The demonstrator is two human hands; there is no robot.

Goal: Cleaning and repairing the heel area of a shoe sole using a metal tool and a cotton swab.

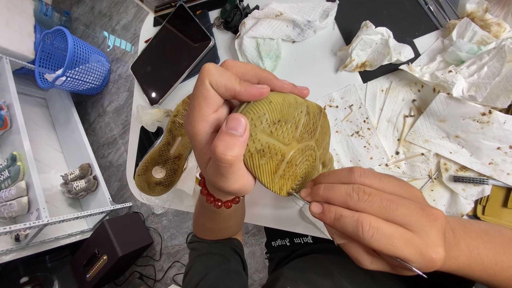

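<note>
My left hand grips a shoe turned sole up, its yellowish patterned sole facing me, thumb pressed on the middle of the sole. A red bead bracelet circles that wrist. My right hand pinches a thin metal pick, whose tip touches the tread at the sole's front edge. The heel of the shoe points to the lower left.
Dirty crumpled tissues and stained paper sheets cover the white table. A dark tablet lies at the top left, a small brush at the right. A blue basket, a shelf with shoes and a black box stand on the floor at the left.
</note>
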